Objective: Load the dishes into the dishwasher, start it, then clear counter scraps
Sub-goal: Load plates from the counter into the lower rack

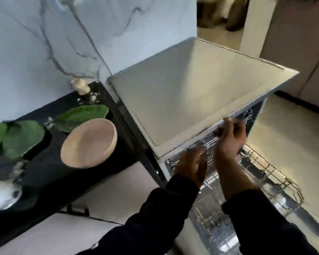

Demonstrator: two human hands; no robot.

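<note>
On the black counter (44, 181) a wooden bowl (88, 143) sits well left of both hands' loose, empty fingers (201, 164).

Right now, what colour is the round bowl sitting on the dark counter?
The bowl is a pale pinkish tan, like light wood, seen in the head view.

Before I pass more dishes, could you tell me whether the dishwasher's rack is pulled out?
Pulled out: the wire rack extends beyond the dishwasher front.

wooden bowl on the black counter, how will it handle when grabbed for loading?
The wooden bowl looks thick-walled and rigid, so probably stiff and not fragile. It is wide and shallow, likely stable, unlikely to tip or roll. Its matte surface suggests decent grip, though wetness cannot be judged. It stands beside the green leaves.
</note>
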